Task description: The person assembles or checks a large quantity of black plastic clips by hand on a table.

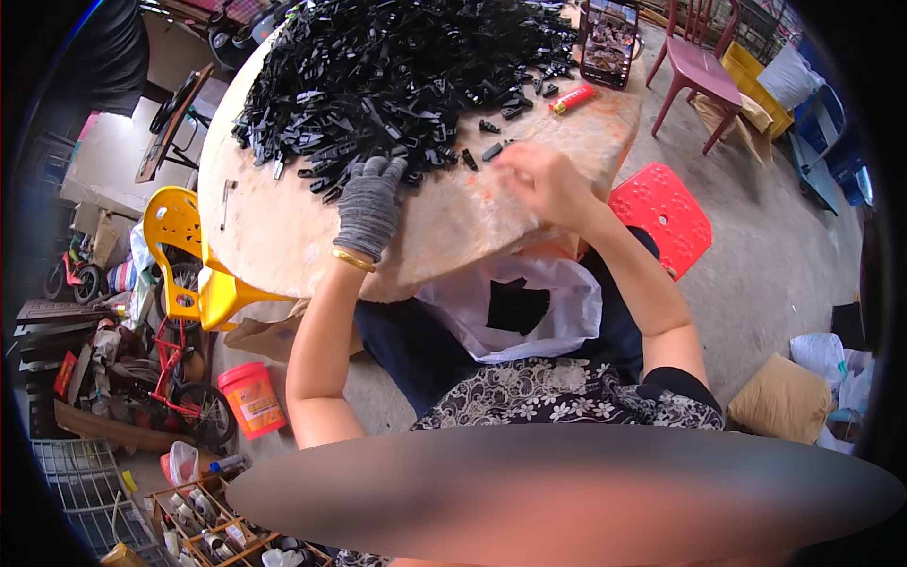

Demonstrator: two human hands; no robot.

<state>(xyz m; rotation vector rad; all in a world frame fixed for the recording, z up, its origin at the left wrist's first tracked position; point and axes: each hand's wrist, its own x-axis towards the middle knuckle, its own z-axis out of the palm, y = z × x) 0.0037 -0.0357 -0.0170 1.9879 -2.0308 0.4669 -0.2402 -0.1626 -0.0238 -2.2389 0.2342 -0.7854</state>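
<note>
A large heap of small black plastic pieces (368, 85), several of them clip-like, covers the far part of the round table (274, 213). My left hand (371, 203), in a grey knit glove, lies on the heap's near edge with its fingers stretched over the pieces. To the right, my bare right hand (548, 184) hovers over the table, its fingers bent and smeared by motion. Close to its fingertips lies a loose black piece (492, 151); whether anything is between the fingers is unclear. An open white bag (576, 307) rests on my lap, with something black (518, 307) inside.
A red lighter (572, 99) and a propped phone (608, 42) occupy the table's right side. Around it stand a red stool (666, 217), a yellow chair (175, 246) and a dark red chair (697, 66). An orange-red bucket (252, 400) sits on the floor at left.
</note>
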